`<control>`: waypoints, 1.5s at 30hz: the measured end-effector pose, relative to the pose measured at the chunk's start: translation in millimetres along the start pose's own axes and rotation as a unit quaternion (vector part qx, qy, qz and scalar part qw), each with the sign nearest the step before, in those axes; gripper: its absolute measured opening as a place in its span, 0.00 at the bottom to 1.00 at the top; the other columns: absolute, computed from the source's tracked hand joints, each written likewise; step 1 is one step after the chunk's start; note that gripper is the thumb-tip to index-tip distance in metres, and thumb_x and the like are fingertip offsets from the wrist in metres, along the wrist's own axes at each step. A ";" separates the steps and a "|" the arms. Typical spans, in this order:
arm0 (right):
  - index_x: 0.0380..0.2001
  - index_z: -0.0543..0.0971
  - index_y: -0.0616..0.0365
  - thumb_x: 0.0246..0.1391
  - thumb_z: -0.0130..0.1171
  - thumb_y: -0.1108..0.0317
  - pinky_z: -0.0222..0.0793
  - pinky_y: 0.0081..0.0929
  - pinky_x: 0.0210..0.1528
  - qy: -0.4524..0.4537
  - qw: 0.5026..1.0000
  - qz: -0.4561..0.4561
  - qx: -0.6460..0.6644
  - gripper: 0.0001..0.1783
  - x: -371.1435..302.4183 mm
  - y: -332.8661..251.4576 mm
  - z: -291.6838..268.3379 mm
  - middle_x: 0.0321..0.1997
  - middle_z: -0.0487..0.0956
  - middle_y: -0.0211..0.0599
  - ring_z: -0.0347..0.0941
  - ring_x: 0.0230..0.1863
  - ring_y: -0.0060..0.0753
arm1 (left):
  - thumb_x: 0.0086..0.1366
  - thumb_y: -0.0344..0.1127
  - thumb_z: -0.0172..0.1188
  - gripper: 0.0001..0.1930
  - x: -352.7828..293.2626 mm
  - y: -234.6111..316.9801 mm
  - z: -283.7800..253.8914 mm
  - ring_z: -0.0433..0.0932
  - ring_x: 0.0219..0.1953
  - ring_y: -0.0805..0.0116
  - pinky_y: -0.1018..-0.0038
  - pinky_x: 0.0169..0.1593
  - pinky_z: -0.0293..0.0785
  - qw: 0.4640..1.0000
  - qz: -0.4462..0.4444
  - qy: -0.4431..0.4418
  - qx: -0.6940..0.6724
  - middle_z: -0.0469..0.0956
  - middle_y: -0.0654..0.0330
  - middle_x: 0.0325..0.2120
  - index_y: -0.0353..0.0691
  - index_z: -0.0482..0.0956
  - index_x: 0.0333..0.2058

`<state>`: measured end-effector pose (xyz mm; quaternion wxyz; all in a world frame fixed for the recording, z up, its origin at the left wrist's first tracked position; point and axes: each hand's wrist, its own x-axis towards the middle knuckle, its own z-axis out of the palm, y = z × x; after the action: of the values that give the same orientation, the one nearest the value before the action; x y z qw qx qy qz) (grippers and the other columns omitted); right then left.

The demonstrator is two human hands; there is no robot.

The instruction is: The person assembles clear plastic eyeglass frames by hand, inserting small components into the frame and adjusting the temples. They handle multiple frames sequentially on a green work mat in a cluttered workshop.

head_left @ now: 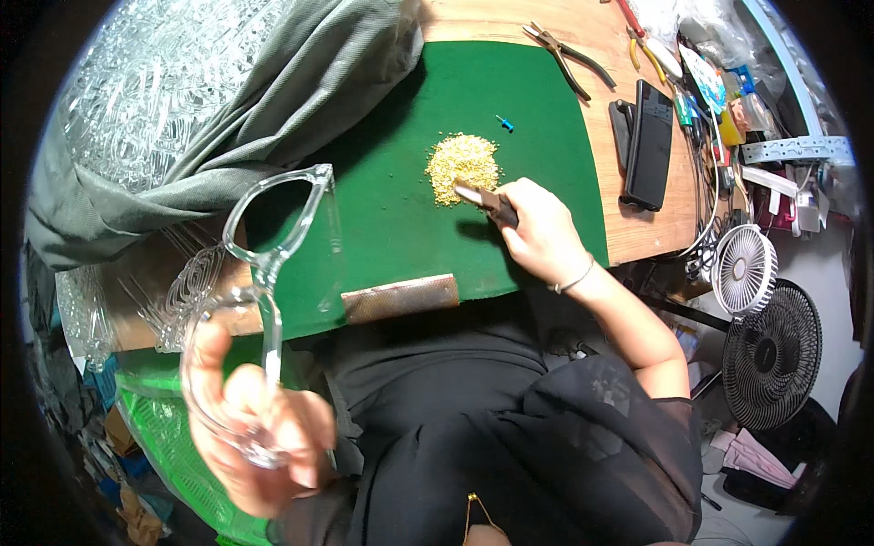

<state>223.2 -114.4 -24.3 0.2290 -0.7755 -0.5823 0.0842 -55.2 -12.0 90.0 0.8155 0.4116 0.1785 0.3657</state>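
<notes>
My left hand is raised near the lower left, its fingers closed round the lower rim of a clear plastic eyeglass frame. The frame stands tilted upward, one temple reaching over the green mat. My right hand rests over the mat, wrapped round the dark handles of pliers. Their tips touch the near edge of a heap of tiny gold-coloured metal pieces; the exact kind is too small to make out. Whether a piece sits in the jaws cannot be seen.
A blue push pin lies beyond the heap. Another pair of pliers and a black phone are at the right. Many clear frames lie under grey cloth at the left. A textured block sits at the near edge; fans stand right.
</notes>
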 end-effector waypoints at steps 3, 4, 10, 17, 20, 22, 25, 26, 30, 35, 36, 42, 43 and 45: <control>0.27 0.71 0.60 0.40 0.58 0.71 0.65 0.36 0.32 0.015 0.999 0.031 0.026 0.09 -2.6 -0.6 4.5 0.26 0.70 0.43 0.69 0.30 0.46 | 0.59 0.40 0.56 0.28 -9.0 -18.7 9.0 0.70 0.15 0.77 0.79 0.17 0.63 1.000 -0.011 -0.004 -0.002 0.73 0.55 0.30 0.36 0.58 0.55; 0.26 0.71 0.59 0.39 0.57 0.72 0.65 0.38 0.33 0.013 0.998 0.045 0.042 0.08 -2.4 -1.7 4.6 0.25 0.70 0.43 0.69 0.30 0.46 | 0.57 0.39 0.59 0.25 -9.3 -27.0 14.2 0.70 0.17 0.76 0.77 0.19 0.66 1.000 0.007 -0.004 0.018 0.73 0.55 0.31 0.38 0.63 0.52; 0.24 0.70 0.60 0.42 0.59 0.66 0.65 0.38 0.32 -0.043 0.997 0.066 -0.018 0.10 11.0 -10.0 1.8 0.25 0.70 0.44 0.69 0.29 0.47 | 0.56 0.29 0.60 0.27 1.1 -69.6 15.5 0.73 0.39 0.69 0.82 0.40 0.70 0.982 0.021 -0.058 0.178 0.71 0.48 0.43 0.28 0.62 0.53; 0.27 0.71 0.61 0.47 0.55 0.69 0.64 0.30 0.30 -0.063 0.976 0.094 0.186 0.07 7.4 -14.7 -14.6 0.24 0.70 0.41 0.68 0.25 0.38 | 0.50 0.12 0.56 0.40 4.2 -73.2 32.1 0.76 0.38 0.72 0.81 0.40 0.74 0.994 -0.097 -0.011 0.050 0.63 0.48 0.53 0.35 0.47 0.60; 0.27 0.70 0.62 0.45 0.52 0.79 0.64 0.24 0.31 -0.081 0.929 0.096 0.349 0.04 0.3 -42.9 -44.7 0.23 0.70 0.37 0.66 0.24 0.28 | 0.50 0.14 0.57 0.39 7.3 -68.6 33.9 0.76 0.37 0.72 0.80 0.40 0.75 0.986 -0.163 -0.023 0.026 0.73 0.48 0.39 0.36 0.48 0.59; 0.27 0.70 0.61 0.39 0.50 0.84 0.65 0.24 0.32 -0.057 0.925 0.025 0.375 0.10 -5.2 -60.7 -52.1 0.25 0.70 0.38 0.67 0.25 0.30 | 0.50 0.14 0.57 0.39 6.3 -69.0 37.3 0.76 0.37 0.72 0.79 0.40 0.75 0.982 -0.184 -0.024 -0.015 0.73 0.50 0.36 0.37 0.49 0.60; 0.27 0.72 0.59 0.35 0.55 0.83 0.65 0.27 0.31 -0.049 0.916 -0.132 0.376 0.12 -4.8 -76.5 -54.5 0.26 0.72 0.35 0.69 0.29 0.36 | 0.52 0.15 0.56 0.38 5.6 -65.7 40.3 0.75 0.38 0.72 0.78 0.40 0.75 0.970 -0.229 -0.026 -0.081 0.73 0.51 0.35 0.37 0.48 0.60; 0.26 0.72 0.58 0.36 0.60 0.79 0.64 0.26 0.29 -0.046 0.916 -0.158 0.365 0.11 -3.2 -79.3 -54.0 0.26 0.73 0.33 0.69 0.27 0.34 | 0.52 0.15 0.56 0.38 4.9 -65.3 40.7 0.75 0.39 0.72 0.78 0.40 0.75 0.966 -0.236 -0.031 -0.105 0.73 0.51 0.35 0.36 0.48 0.60; 0.25 0.74 0.57 0.36 0.64 0.72 0.62 0.25 0.28 0.000 0.888 -0.228 0.400 0.10 -4.1 -75.9 -45.1 0.25 0.75 0.31 0.70 0.25 0.31 | 0.53 0.18 0.58 0.39 0.8 -69.5 39.9 0.74 0.39 0.73 0.81 0.39 0.73 0.970 -0.223 -0.054 -0.078 0.73 0.56 0.33 0.37 0.48 0.60; 0.25 0.77 0.59 0.38 0.64 0.71 0.61 0.26 0.28 0.006 0.879 -0.260 0.401 0.08 -7.1 -73.9 -46.8 0.24 0.76 0.32 0.71 0.24 0.30 | 0.54 0.15 0.55 0.39 -3.7 -73.0 38.5 0.77 0.37 0.64 0.75 0.39 0.76 0.972 -0.213 -0.083 -0.060 0.73 0.50 0.36 0.37 0.44 0.61; 0.25 0.78 0.59 0.38 0.64 0.72 0.62 0.26 0.28 0.006 0.878 -0.260 0.403 0.08 -7.3 -73.5 -45.9 0.24 0.76 0.32 0.71 0.24 0.30 | 0.54 0.15 0.55 0.39 -3.8 -73.3 37.5 0.77 0.37 0.64 0.74 0.40 0.76 0.971 -0.213 -0.085 -0.064 0.73 0.50 0.36 0.37 0.44 0.61; 0.26 0.77 0.60 0.38 0.65 0.74 0.63 0.26 0.29 0.002 0.870 -0.255 0.421 0.09 -8.4 -75.6 -44.9 0.24 0.77 0.34 0.71 0.24 0.30 | 0.53 0.15 0.55 0.40 -5.2 -72.2 35.0 0.76 0.39 0.66 0.72 0.43 0.76 0.971 -0.211 -0.098 -0.054 0.73 0.52 0.35 0.37 0.44 0.61; 0.27 0.77 0.60 0.37 0.65 0.75 0.63 0.26 0.29 0.000 0.866 -0.255 0.429 0.09 -8.4 -75.3 -44.2 0.24 0.77 0.34 0.72 0.25 0.30 | 0.53 0.15 0.55 0.40 -5.6 -72.1 34.9 0.76 0.39 0.66 0.72 0.44 0.76 0.971 -0.211 -0.099 -0.052 0.73 0.52 0.34 0.37 0.44 0.61; 0.27 0.77 0.60 0.37 0.65 0.75 0.63 0.26 0.29 -0.003 0.862 -0.257 0.436 0.10 -8.9 -75.6 -43.5 0.24 0.77 0.34 0.72 0.25 0.30 | 0.53 0.15 0.55 0.40 -6.5 -71.8 34.9 0.76 0.39 0.67 0.71 0.45 0.75 0.972 -0.206 -0.102 -0.046 0.72 0.53 0.34 0.37 0.44 0.61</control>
<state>172.4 -117.6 47.1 0.5553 -0.4189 -0.6657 0.2703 -6.6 -64.0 53.2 0.9053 0.3630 0.1585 0.1535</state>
